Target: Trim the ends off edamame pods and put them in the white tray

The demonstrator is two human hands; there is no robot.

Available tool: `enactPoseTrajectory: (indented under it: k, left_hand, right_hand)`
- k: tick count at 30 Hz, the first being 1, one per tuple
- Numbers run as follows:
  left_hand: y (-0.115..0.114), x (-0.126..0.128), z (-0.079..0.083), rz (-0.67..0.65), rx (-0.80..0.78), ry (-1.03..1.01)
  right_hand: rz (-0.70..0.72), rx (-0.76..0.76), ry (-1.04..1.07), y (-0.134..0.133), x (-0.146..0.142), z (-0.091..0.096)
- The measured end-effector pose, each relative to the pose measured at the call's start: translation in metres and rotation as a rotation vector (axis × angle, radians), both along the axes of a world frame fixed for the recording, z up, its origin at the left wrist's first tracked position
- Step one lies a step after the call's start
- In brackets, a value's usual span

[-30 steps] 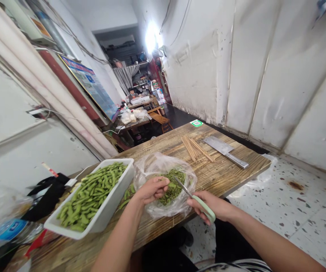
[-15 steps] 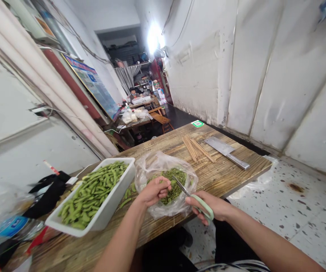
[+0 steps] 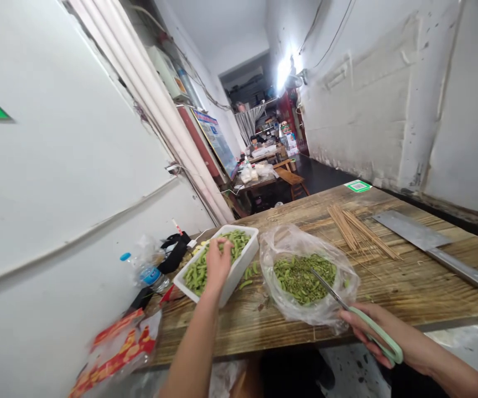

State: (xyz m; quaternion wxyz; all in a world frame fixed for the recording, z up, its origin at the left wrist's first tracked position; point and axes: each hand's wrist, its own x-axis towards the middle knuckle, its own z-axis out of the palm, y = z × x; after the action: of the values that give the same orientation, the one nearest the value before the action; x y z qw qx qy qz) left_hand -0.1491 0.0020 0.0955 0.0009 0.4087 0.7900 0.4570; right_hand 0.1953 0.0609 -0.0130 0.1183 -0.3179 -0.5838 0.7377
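My left hand (image 3: 219, 260) is over the white plastic tray (image 3: 245, 268), with its fingers bent and apart above the green edamame pods (image 3: 197, 273). I can make out nothing held in it. In my right hand (image 3: 378, 326) is a pair of scissors (image 3: 372, 326) with pale green handles. The blades point over a clear plastic bag (image 3: 280, 307), which stands with its mouth spread wide. Small green trimmings (image 3: 305, 279) fill the bottom of that bag. A few loose pods (image 3: 247, 279) lie on the wood between tray and bag.
A cleaver (image 3: 434, 235) and a bunch of thin wooden skewers (image 3: 357, 229) lie on the wooden table (image 3: 280, 345) to the right. At the left are a water bottle (image 3: 150, 273) and a red printed packet (image 3: 118, 348). A person (image 3: 254, 145) sits far back.
My left hand has moved left from above the bag to the tray, its fingers loosening. My right hand keeps the scissors by the bag. The view has swung left.
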Motion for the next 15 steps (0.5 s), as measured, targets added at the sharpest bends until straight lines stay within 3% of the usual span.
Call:
enactPoseTrajectory:
  k: [3, 5, 7, 12, 15]
  left_hand:
    - [0.003, -0.053, 0.009, 0.220, -0.062, 0.404]
    - [0.009, -0.076, 0.009, 0.236, -0.218, 0.512]
    - [0.015, -0.091, 0.005, 0.166, -0.350, 0.533]
    - [0.016, -0.105, -0.001, -0.078, -0.531, 0.486]
    - [0.015, -0.090, 0.004, -0.030, -0.447, 0.636]
  right_hand:
    - [0.008, 0.010, -0.008, 0.000, -0.002, -0.001]
    - [0.013, 0.001, -0.018, -0.001, -0.003, 0.000]
    - [0.019, -0.012, -0.012, -0.001, -0.003, 0.002]
    - [0.007, -0.021, 0.043, 0.000, 0.001, 0.010]
    - [-0.006, -0.040, 0.036, 0.002, 0.003, 0.015]
